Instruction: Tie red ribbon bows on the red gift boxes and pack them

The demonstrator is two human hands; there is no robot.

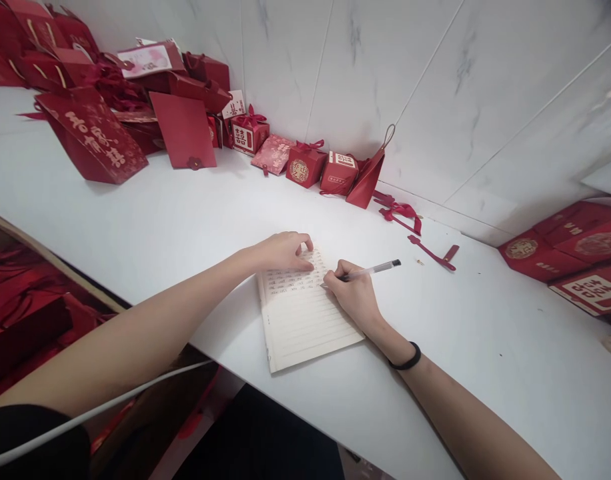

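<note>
A lined notebook [310, 330] lies tilted on the white table, several rows of handwriting filling its upper part and blank lines below. My right hand [355, 293] grips a clear pen with a dark end [380, 268], its tip touching or just over the last written row. Across the top left of the page rests my left hand [285, 252], fingers apart and slightly bent, holding nothing. It covers part of the upper writing. A black band [407, 358] circles my right wrist.
Small red gift boxes [305, 165] line the wall, with larger red bags [93, 137] at the left. Red ribbon strips [435, 253] lie right of the notebook. More red boxes [580, 240] stand at the far right. A white cable [100, 415] crosses below my left arm.
</note>
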